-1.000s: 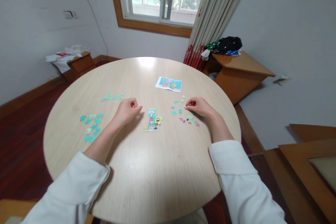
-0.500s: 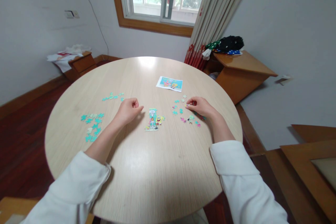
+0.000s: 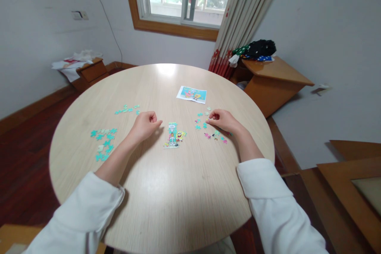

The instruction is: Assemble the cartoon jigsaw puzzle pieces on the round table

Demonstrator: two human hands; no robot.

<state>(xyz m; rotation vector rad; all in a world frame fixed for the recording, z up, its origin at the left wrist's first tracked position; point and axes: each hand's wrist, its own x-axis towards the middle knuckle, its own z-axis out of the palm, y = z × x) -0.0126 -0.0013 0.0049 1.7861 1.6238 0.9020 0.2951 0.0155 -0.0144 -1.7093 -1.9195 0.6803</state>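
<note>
My left hand [image 3: 145, 124] rests on the table in a loose fist left of the partly joined jigsaw puzzle [image 3: 173, 135]; no piece shows in it. That joined section shows a tall cartoon figure and a yellow square one. My right hand [image 3: 222, 120] is over the loose pieces at the right, thumb and fingers pinched on a small puzzle piece [image 3: 207, 120] with pink and yellow on it. Around and below this hand lie loose puzzle pieces [image 3: 207, 136] in teal, pink and pale green, some hidden beneath it.
A picture sheet [image 3: 192, 94] with the cartoon scene lies beyond the puzzle. More teal pieces [image 3: 102, 158] are spread left of my left forearm, with another group [image 3: 127, 109] farther back. The round wooden table [image 3: 166, 206] stands before a window. Cloths lie on a wooden cabinet [image 3: 276, 69].
My right hand has shifted slightly left with the pinched piece. My left hand stays in its place, and the joined section looks the same.
</note>
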